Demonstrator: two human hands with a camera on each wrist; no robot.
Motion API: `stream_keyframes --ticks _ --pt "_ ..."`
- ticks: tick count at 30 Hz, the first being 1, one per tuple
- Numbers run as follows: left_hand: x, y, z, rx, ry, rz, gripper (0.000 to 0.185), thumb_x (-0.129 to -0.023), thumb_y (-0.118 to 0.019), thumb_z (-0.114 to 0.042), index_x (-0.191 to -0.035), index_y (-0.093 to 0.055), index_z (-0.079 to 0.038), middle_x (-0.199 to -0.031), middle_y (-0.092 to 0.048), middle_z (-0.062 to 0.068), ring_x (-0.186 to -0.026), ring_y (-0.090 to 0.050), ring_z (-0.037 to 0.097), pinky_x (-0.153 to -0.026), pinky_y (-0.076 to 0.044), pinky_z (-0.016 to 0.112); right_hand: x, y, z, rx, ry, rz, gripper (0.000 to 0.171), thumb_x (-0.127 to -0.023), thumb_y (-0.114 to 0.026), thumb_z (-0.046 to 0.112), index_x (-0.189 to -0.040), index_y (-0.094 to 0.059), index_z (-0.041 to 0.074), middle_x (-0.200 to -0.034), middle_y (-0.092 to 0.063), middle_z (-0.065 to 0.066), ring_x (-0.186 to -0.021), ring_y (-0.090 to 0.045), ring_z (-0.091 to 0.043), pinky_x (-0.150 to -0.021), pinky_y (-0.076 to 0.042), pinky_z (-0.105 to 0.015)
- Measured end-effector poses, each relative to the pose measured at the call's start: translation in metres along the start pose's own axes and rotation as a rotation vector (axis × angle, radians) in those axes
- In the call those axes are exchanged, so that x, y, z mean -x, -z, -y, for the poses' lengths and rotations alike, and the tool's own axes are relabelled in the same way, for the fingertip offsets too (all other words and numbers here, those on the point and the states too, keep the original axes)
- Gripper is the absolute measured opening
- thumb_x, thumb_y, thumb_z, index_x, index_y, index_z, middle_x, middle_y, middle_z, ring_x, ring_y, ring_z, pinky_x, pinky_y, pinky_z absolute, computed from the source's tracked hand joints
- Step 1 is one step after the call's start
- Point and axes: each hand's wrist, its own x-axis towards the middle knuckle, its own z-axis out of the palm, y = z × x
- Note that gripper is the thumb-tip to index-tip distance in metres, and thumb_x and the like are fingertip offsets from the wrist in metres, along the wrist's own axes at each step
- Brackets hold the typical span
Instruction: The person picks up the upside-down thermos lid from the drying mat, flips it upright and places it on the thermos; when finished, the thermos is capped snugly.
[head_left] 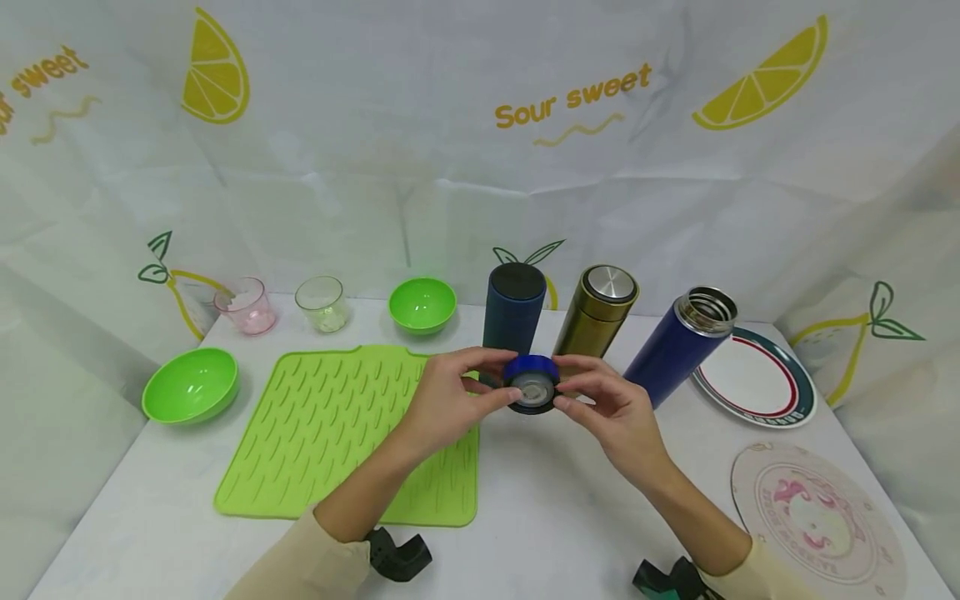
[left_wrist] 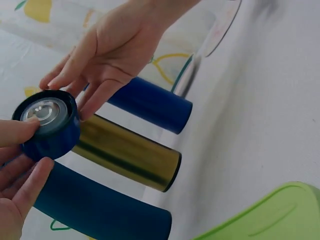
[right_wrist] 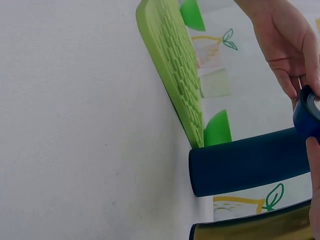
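Between both hands is a blue flask lid (head_left: 534,367), its hollow grey underside turned towards me. My left hand (head_left: 453,396) pinches its left side, the thumb reaching over the rim. From the right, the fingertips of my right hand (head_left: 617,412) hold the other edge. Just behind the lid stand a dark blue-green flask (head_left: 513,312) with a black top and a gold flask (head_left: 585,329) with a steel-topped lid. An uncapped blue flask (head_left: 671,354), its steel mouth showing, stands to the right. The left wrist view shows the clear disc inside the lid (left_wrist: 50,142).
A green ridged mat (head_left: 337,433) lies at the left. Around it are two green bowls (head_left: 191,387), a pink glass (head_left: 251,310) and a clear glass (head_left: 322,306). At the right are a rimmed plate (head_left: 750,379) and a round pink-patterned mat (head_left: 821,521). A printed curtain hangs behind.
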Motion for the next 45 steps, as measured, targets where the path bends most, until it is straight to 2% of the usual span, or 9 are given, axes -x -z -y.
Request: stream_keyframes --ticks 3,7,10,14,18,25,29,35,45 --pt "0.0001 -0.002 -0.0005 -0.019 -0.09 -0.032 0.036 -0.083 -0.082 -0.004 -0.118 -0.074 -0.008 -0.108 -0.075 0.008 -0.101 -0.072 0.02 -0.077 -0.062 0.02 -0.0011 -0.0005 0.0012 -0.023 -0.053 -0.015 0.019 -0.092 -0.064 -0.012 -0.11 -0.062 -0.007 -0.132 -0.065 0.003 -0.12 -0.067 -0.008 -0.094 -0.059 -0.021" --pt "0.0007 -0.0048 -0.0014 -0.068 -0.185 -0.052 0.031 -0.083 -0.08 0.002 -0.112 -0.074 -0.007 -0.106 -0.071 0.008 -0.102 -0.072 0.019 -0.076 -0.061 0.018 -0.0021 -0.0015 0.0008 -0.029 -0.094 0.013 0.037 -0.095 -0.061 -0.01 -0.131 -0.052 -0.009 -0.138 -0.062 0.007 -0.127 -0.063 -0.005 -0.097 -0.057 -0.021" --pt "0.0015 -0.0061 -0.0005 -0.088 -0.22 -0.057 0.029 -0.084 -0.079 0.003 -0.111 -0.074 -0.007 -0.107 -0.07 0.007 -0.102 -0.072 0.019 -0.077 -0.061 0.017 -0.0031 -0.0024 -0.0011 -0.002 -0.08 0.038 0.044 -0.095 -0.06 -0.01 -0.139 -0.052 -0.01 -0.139 -0.063 0.009 -0.129 -0.061 -0.004 -0.102 -0.054 -0.019" --pt "0.0014 -0.0068 0.0013 -0.065 -0.234 -0.045 0.03 -0.084 -0.078 0.004 -0.111 -0.074 -0.007 -0.111 -0.069 0.007 -0.103 -0.073 0.02 -0.08 -0.061 0.019 -0.0042 -0.0036 -0.0021 0.032 -0.038 0.035 0.04 -0.094 -0.061 -0.011 -0.134 -0.057 -0.012 -0.135 -0.066 0.008 -0.128 -0.061 -0.004 -0.104 -0.052 -0.017" --pt "0.0011 -0.0057 0.0009 0.014 -0.164 -0.012 0.035 -0.083 -0.083 -0.003 -0.116 -0.073 -0.008 -0.118 -0.068 0.008 -0.11 -0.07 0.023 -0.084 -0.063 0.027 -0.0042 -0.0046 -0.0015 0.066 0.012 0.011 0.039 -0.093 -0.062 -0.013 -0.131 -0.058 -0.012 -0.133 -0.066 0.009 -0.126 -0.061 -0.004 -0.101 -0.054 -0.017" --pt "-0.0015 -0.0004 -0.0042 0.108 0.092 0.046 0.036 -0.084 -0.085 -0.021 -0.118 -0.074 -0.018 -0.125 -0.07 -0.001 -0.117 -0.066 0.019 -0.088 -0.061 0.028 -0.0022 -0.0047 -0.0007 0.076 0.084 0.023 0.039 -0.088 -0.065 -0.016 -0.127 -0.061 -0.013 -0.134 -0.064 0.007 -0.124 -0.062 -0.006 -0.091 -0.059 -0.019" --pt "-0.0029 0.0018 -0.0064 0.166 0.132 0.091 0.037 -0.082 -0.086 -0.017 -0.117 -0.074 -0.012 -0.133 -0.069 0.004 -0.122 -0.067 0.023 -0.093 -0.061 0.029 -0.0004 -0.0048 -0.0014 0.069 0.082 0.051 0.036 -0.086 -0.069 -0.016 -0.121 -0.063 -0.016 -0.136 -0.062 0.008 -0.128 -0.061 -0.006 -0.091 -0.059 -0.022" --pt "-0.0018 0.0017 -0.0019 0.156 0.032 0.071 0.037 -0.076 -0.09 -0.012 -0.11 -0.077 -0.01 -0.138 -0.066 0.001 -0.131 -0.061 0.02 -0.096 -0.059 0.026 -0.0019 -0.0052 -0.0044 0.025 0.085 0.041 0.038 -0.083 -0.07 -0.018 -0.12 -0.066 -0.012 -0.139 -0.059 0.001 -0.13 -0.06 -0.009 -0.096 -0.057 -0.022" --pt "0.0011 -0.0021 -0.0007 -0.079 -0.229 0.045 0.039 -0.072 -0.092 -0.009 -0.107 -0.075 -0.007 -0.137 -0.067 0.007 -0.128 -0.065 0.024 -0.105 -0.055 0.028 -0.0015 -0.0039 -0.0068 -0.017 0.111 0.027 0.041 -0.079 -0.072 -0.022 -0.118 -0.069 -0.012 -0.133 -0.063 -0.002 -0.122 -0.064 -0.011 -0.093 -0.059 -0.023"
